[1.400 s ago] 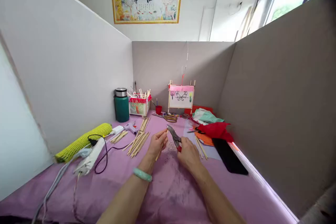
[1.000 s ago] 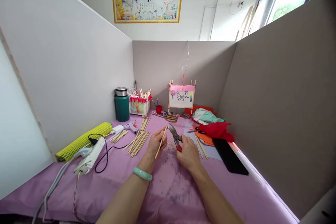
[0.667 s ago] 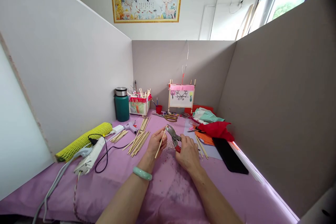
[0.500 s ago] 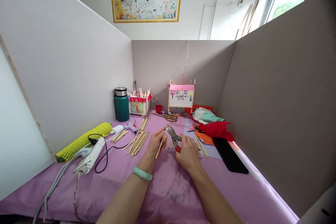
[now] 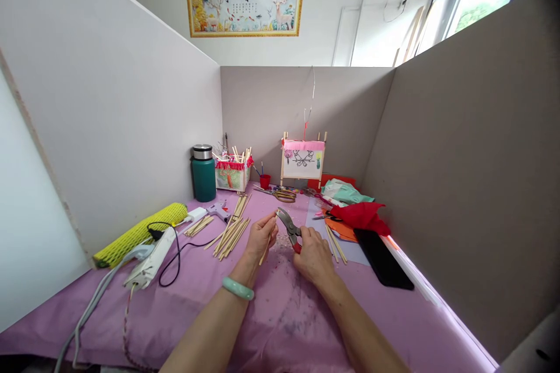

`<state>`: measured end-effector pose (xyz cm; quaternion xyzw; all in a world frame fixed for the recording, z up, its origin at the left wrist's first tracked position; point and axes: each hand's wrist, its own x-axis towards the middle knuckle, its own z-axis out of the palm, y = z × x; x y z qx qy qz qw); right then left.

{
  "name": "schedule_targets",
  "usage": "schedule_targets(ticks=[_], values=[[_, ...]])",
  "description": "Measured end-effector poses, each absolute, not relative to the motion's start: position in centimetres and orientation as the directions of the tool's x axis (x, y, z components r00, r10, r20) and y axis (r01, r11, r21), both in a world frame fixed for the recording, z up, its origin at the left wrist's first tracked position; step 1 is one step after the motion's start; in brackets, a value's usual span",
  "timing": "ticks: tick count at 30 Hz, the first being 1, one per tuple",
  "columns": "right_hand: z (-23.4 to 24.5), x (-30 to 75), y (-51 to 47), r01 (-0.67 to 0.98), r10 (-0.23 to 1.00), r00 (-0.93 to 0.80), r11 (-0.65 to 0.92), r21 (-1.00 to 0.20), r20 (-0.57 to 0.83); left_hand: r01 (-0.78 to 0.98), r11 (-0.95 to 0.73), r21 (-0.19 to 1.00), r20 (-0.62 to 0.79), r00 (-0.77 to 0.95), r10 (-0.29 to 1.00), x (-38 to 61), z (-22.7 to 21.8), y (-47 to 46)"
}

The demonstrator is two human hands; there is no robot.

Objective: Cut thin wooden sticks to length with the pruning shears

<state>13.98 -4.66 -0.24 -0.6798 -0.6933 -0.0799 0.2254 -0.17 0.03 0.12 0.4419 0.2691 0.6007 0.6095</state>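
Note:
Between the fingers of my left hand (image 5: pixel 261 237) is a thin wooden stick (image 5: pixel 264 255), its lower end showing below the fist. My right hand (image 5: pixel 314 252) is wrapped round the red-handled pruning shears (image 5: pixel 289 226). Their grey jaws reach up and left to the stick's top end, just above my left fingertips; whether the blades touch the wood is too small to tell. Left of my left hand lie several loose wooden sticks (image 5: pixel 233 238) in a pile. A few more sticks (image 5: pixel 336 243) rest to the right of my right hand.
A green bottle (image 5: pixel 203 178) and a decorated box of sticks (image 5: pixel 231 176) stand at the back left. Scissors (image 5: pixel 283 193) lie behind my hands. A glue gun (image 5: pixel 219 211) and a power strip (image 5: pixel 149 259) are left; a black phone (image 5: pixel 383 259) and red cloth (image 5: pixel 362 215) are right.
My left fingers have closed further over the stick, so less of it shows. The shears have hardly moved in my right hand.

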Motion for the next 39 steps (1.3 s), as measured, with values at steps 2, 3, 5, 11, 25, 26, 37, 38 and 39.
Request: schedule_targets(ticks=[2,3,5,11,25,26,37,38,39], values=[[-0.2,14.0,-4.6,0.978,0.911,0.029,0.06,-0.2,0.41,-0.501,-0.116,0.858,0.209,0.132,0.969,-0.2,0.1,0.0],[-0.2,14.0,-4.5,0.977,0.914,0.031,0.057,-0.205,0.405,-0.504,-0.117,0.856,0.21,0.133,0.969,-0.2,0.1,-0.1],[-0.2,14.0,-4.4,0.975,0.917,0.041,0.05,-0.216,0.397,-0.508,-0.115,0.854,0.21,0.135,0.968,-0.2,0.1,-0.1],[-0.4,13.9,-4.2,0.969,0.915,0.062,0.041,-0.244,0.4,-0.513,-0.101,0.852,0.203,0.147,0.968,-0.2,0.2,-0.1],[-0.8,13.6,-4.5,0.961,0.838,0.082,0.076,-0.264,0.539,-0.52,-0.063,0.852,0.193,0.201,0.96,-0.3,0.3,0.0],[-0.8,13.5,-4.6,0.961,0.84,0.084,0.074,-0.266,0.536,-0.515,-0.069,0.854,0.194,0.194,0.962,-0.2,0.3,0.0],[-0.5,12.5,-4.9,0.842,0.859,0.068,0.223,-0.491,0.507,-0.454,-0.212,0.865,0.264,0.054,0.963,0.4,0.5,-0.4],[-0.5,12.5,-4.8,0.81,0.863,0.059,0.252,-0.529,0.502,-0.445,-0.221,0.868,0.264,0.036,0.964,0.4,0.5,-0.4],[-0.3,12.5,-4.8,0.773,0.868,0.049,0.281,-0.569,0.495,-0.438,-0.227,0.87,0.262,0.021,0.965,0.4,0.6,-0.4]])
